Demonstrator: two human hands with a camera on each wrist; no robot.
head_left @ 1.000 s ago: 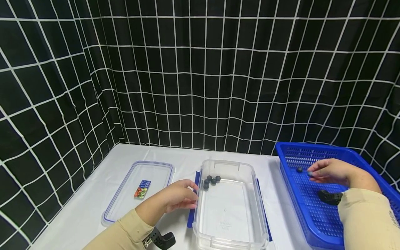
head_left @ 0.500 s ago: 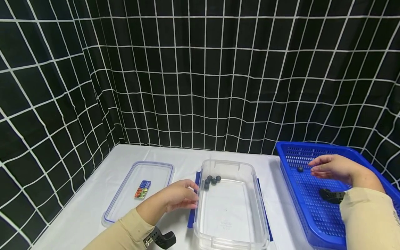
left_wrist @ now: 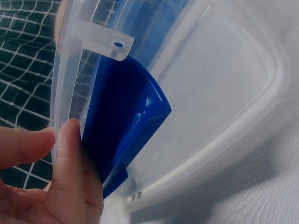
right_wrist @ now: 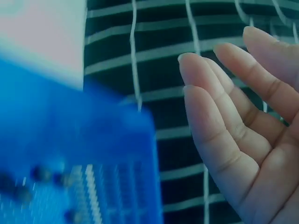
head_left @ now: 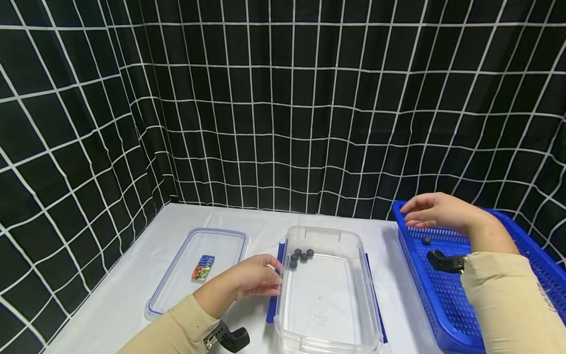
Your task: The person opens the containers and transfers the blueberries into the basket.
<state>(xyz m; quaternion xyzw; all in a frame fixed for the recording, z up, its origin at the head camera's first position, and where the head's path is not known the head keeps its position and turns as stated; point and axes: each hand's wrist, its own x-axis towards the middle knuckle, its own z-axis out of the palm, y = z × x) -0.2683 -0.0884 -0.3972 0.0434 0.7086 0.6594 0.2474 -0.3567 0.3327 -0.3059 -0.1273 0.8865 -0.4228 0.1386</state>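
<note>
A clear plastic food container [head_left: 325,314] sits at the middle of the table, several dark balls [head_left: 303,257] in its far left corner. My left hand [head_left: 256,280] pinches its left rim between thumb and fingers, above a hanging blue side latch [left_wrist: 126,112]. My right hand [head_left: 442,214] is raised over the left edge of the blue basket [head_left: 442,324], fingers loosely bent. No ball shows between those fingers in the right wrist view. Inside the basket lies a dark ball [head_left: 426,241]; the right wrist view shows several more dark balls [right_wrist: 42,173], blurred.
Left of the container lies its clear lid [head_left: 177,290] with a blue seal and a colourful label [head_left: 203,268]. The white tabletop [head_left: 261,221] reaches back to a black curtain [head_left: 283,123] with a white grid. A strip of table separates container and basket.
One second ago my right hand pinched a ball low over the basket; that ball has left the fingers. The hand has since risen and moved left. My left hand stays put.
</note>
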